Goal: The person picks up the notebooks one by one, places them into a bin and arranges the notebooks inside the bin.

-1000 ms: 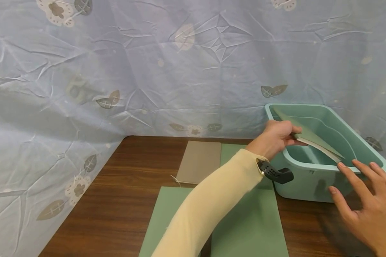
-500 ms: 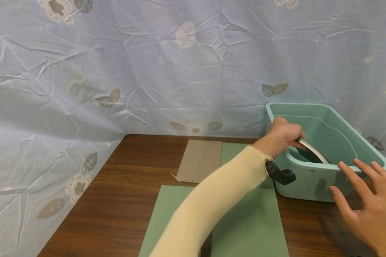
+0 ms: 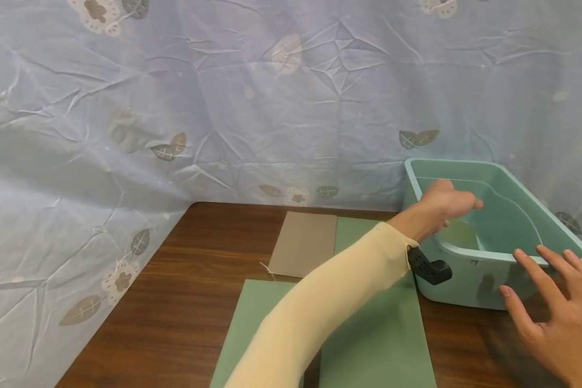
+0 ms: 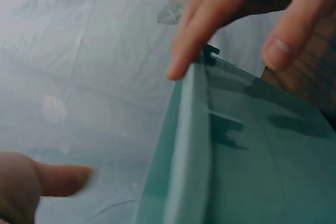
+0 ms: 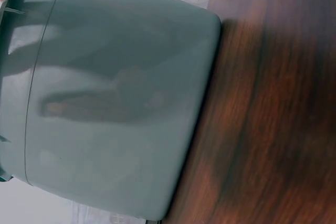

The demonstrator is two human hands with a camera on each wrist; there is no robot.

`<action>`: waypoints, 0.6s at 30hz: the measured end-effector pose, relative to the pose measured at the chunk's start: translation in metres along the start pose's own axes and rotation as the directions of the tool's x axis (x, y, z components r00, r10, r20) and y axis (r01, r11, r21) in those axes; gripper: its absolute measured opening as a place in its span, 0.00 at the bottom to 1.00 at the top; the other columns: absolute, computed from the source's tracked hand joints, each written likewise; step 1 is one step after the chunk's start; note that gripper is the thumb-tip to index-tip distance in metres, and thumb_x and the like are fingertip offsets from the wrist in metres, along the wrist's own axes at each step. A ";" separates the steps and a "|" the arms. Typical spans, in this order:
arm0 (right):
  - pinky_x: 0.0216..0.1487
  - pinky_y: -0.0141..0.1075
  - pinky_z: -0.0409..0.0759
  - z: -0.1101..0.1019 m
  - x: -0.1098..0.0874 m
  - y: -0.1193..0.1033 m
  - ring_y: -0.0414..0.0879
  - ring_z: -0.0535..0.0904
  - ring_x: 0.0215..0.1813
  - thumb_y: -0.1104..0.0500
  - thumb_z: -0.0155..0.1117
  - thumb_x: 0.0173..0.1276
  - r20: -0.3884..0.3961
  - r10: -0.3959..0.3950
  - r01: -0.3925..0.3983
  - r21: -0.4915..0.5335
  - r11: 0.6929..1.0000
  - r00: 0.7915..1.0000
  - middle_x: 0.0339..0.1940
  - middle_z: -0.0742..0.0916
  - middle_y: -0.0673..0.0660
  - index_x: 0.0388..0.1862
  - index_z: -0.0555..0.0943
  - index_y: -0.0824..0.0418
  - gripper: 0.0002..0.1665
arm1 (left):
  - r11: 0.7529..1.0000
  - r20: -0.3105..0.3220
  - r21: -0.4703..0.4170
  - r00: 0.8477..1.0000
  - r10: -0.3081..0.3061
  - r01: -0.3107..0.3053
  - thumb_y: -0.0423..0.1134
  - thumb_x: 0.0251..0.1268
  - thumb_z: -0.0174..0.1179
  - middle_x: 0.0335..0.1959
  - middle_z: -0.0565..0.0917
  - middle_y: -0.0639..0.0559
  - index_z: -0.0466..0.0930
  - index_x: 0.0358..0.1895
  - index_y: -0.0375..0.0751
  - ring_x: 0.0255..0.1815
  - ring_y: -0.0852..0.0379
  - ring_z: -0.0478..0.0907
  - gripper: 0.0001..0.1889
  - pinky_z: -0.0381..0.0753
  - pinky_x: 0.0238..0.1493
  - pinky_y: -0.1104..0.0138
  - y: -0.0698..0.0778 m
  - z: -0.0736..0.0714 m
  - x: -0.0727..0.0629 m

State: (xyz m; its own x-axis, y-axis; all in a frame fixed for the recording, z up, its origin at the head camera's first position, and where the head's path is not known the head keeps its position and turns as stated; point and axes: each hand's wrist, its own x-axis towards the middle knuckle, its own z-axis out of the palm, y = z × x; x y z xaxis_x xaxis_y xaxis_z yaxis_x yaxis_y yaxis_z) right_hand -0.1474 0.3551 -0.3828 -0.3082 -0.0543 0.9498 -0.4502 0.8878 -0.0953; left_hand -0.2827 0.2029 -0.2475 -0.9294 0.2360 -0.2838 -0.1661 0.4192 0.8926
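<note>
My left hand (image 3: pixel 446 202), in a pale yellow sleeve, hovers over the near left part of the teal plastic bin (image 3: pixel 485 283). Nothing shows in its grasp. Its thumb sticks out straight in the left wrist view, and its other fingers are mostly hidden. Below it, inside the bin, lies a thin green notebook (image 3: pixel 459 235), partly covered by the hand. At the bin's near right rim (image 4: pixel 190 145), my right hand (image 3: pixel 560 318) rests its spread, straight fingertips; the thumb stands apart from the bin wall.
On the wooden table (image 3: pixel 174 302) lie a taupe notebook (image 3: pixel 304 242), a green one (image 3: pixel 354 231) behind the sleeve, and two larger green ones (image 3: pixel 378 339) at the front, partly under the left arm. A patterned cloth (image 3: pixel 271 108) hangs behind.
The left hand lowered the green notebook into the bin and let it go. That hand has shifted slightly right and its fingers have come off the notebook. The right hand stays at the rim.
</note>
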 end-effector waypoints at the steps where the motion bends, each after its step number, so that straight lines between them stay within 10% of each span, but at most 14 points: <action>1: 0.85 0.59 0.61 0.000 0.000 0.000 0.80 0.71 0.72 0.31 0.58 0.78 -0.003 -0.002 0.002 0.000 1.000 1.000 0.63 0.83 0.77 0.62 0.86 0.65 0.40 | 1.000 -0.008 -0.024 1.000 -0.004 0.004 0.53 0.70 0.71 0.67 0.79 0.67 0.75 0.71 0.57 0.57 0.49 0.87 0.28 0.86 0.59 0.57 0.002 0.001 -0.001; 10: 0.85 0.60 0.61 0.002 -0.001 0.001 0.80 0.71 0.73 0.31 0.58 0.78 -0.014 -0.004 0.005 0.013 1.000 1.000 0.62 0.83 0.78 0.62 0.86 0.65 0.40 | 0.918 0.052 -0.397 0.998 0.020 0.002 0.61 0.73 0.64 0.72 0.76 0.56 0.73 0.73 0.54 0.71 0.37 0.77 0.31 0.83 0.66 0.46 0.011 -0.006 -0.002; 18: 0.85 0.59 0.61 0.001 -0.003 0.003 0.79 0.71 0.73 0.30 0.57 0.78 0.007 0.000 0.000 -0.010 1.000 1.000 0.63 0.82 0.78 0.63 0.86 0.64 0.41 | 0.946 0.049 -0.311 0.992 0.116 -0.095 0.62 0.74 0.63 0.71 0.79 0.63 0.78 0.71 0.58 0.68 0.48 0.82 0.27 0.83 0.67 0.58 0.006 -0.012 -0.006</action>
State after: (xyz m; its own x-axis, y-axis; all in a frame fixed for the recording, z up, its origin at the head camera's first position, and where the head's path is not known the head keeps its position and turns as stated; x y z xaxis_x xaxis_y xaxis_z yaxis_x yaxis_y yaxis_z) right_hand -0.1485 0.3578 -0.3858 -0.3135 -0.0577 0.9478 -0.4415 0.8925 -0.0917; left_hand -0.2818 0.1929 -0.2360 -0.9251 0.3258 -0.1949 -0.1708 0.1015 0.9801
